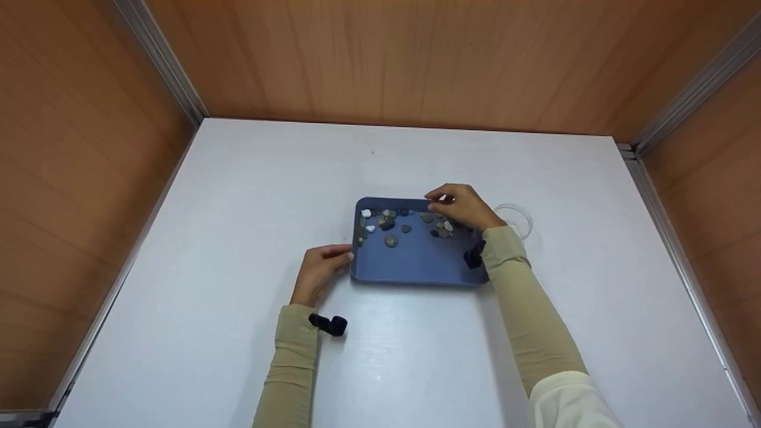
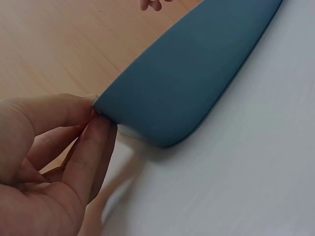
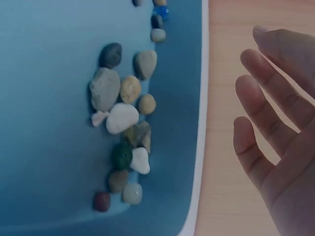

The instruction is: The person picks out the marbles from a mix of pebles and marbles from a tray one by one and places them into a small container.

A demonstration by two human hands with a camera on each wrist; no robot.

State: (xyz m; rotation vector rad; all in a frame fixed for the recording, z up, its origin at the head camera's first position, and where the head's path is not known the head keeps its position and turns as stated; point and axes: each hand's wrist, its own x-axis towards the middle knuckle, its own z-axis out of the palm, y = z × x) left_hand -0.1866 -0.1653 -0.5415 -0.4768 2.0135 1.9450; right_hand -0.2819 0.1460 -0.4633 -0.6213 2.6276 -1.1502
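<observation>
A blue rectangular tray (image 1: 410,261) sits on the white table, tilted at the left corner in the left wrist view. My left hand (image 1: 321,270) pinches the tray's near-left rim between thumb and fingers. Over the far right of the tray, my right hand (image 1: 467,208) is held with loosely bent fingers and nothing between them. Small stones lie along the tray's far and left sides, with a round grey-green stone (image 1: 390,240) nearer the middle. The right wrist view shows a white stone (image 3: 123,118), a dark green one (image 3: 121,156) and a blue one (image 3: 161,12) along one wall.
Right of the tray lies a clear round rim (image 1: 523,214), partly hidden by the right wrist. Wood-look panels (image 1: 380,65) stand behind and at both sides of the white table (image 1: 267,178). A black camera (image 1: 336,326) is strapped to the left wrist.
</observation>
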